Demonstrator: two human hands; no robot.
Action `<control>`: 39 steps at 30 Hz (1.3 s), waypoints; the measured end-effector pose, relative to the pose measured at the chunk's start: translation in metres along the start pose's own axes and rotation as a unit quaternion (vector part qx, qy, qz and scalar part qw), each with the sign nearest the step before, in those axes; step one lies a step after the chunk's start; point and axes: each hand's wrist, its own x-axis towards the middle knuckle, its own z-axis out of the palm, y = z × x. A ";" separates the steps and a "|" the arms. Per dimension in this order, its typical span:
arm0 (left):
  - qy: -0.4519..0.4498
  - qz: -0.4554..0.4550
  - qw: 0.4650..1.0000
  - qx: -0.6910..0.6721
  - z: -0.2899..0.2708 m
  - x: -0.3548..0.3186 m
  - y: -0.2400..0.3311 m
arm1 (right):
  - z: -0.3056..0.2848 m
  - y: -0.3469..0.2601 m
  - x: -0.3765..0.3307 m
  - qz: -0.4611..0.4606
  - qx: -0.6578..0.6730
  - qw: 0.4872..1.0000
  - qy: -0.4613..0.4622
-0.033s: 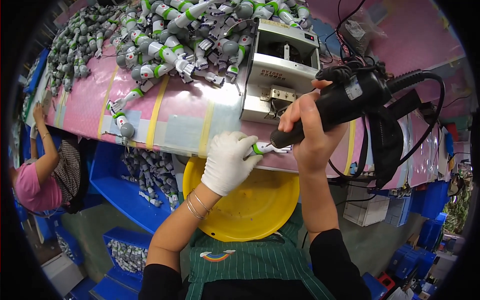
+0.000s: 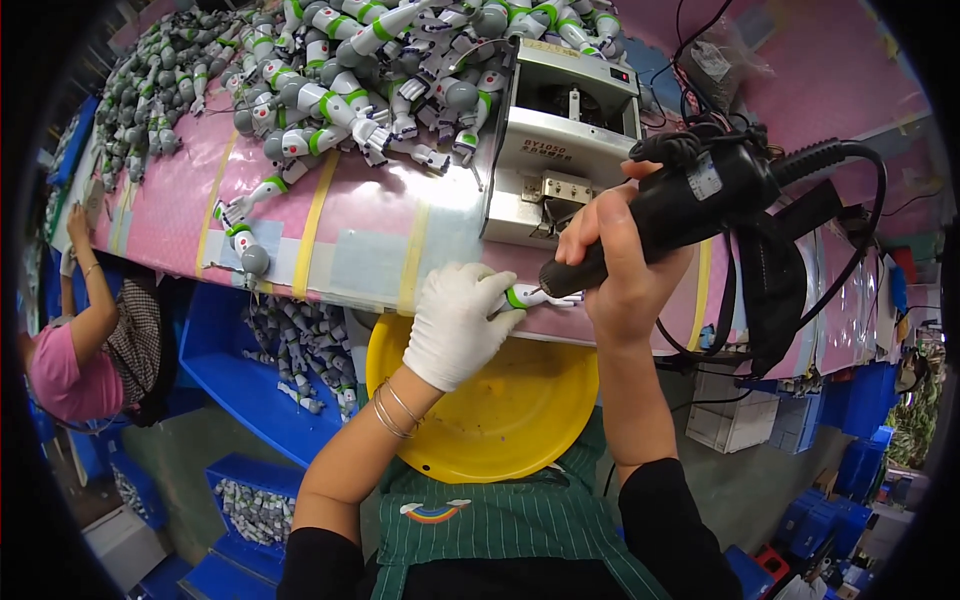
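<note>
In a white glove, my left hand [image 2: 458,322] presses a toy arm [image 2: 522,297] against the table's front edge. The toy arm is white with a bright green band and a small moulded hand that points right. Bare fingers of my right hand [image 2: 630,262] wrap round a black electric screwdriver [image 2: 690,205], held slanted with its tip down and left. That tip meets the toy arm near the green band, or hovers just over it; I cannot tell which. Part of the toy arm is hidden under my gloved fingers.
A metal screw feeder [image 2: 560,145] stands behind my hands. Many toy arms [image 2: 330,100] are heaped at the back left. Below the table edge sits a yellow basin [image 2: 490,440], with a blue bin [image 2: 230,360] of parts beside it. A co-worker [image 2: 75,350] is at far left.
</note>
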 end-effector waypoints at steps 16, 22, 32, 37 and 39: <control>-0.009 0.016 1.000 0.011 0.004 0.000 -0.005 | 0.001 0.020 -0.017 -0.003 0.027 0.999 -0.045; -0.059 -0.017 0.998 -0.003 0.002 0.002 -0.004 | -0.011 0.035 -0.022 -0.059 -0.019 0.995 -0.081; -0.063 -0.027 0.998 -0.004 0.001 0.003 -0.005 | -0.015 0.038 -0.020 -0.100 -0.097 0.985 -0.105; -0.085 -0.035 0.996 0.000 -0.003 0.006 -0.002 | -0.010 0.032 -0.018 -0.049 0.028 0.994 -0.092; -0.079 -0.024 0.997 -0.002 -0.002 0.006 -0.003 | -0.010 0.031 -0.017 -0.047 0.029 0.993 -0.103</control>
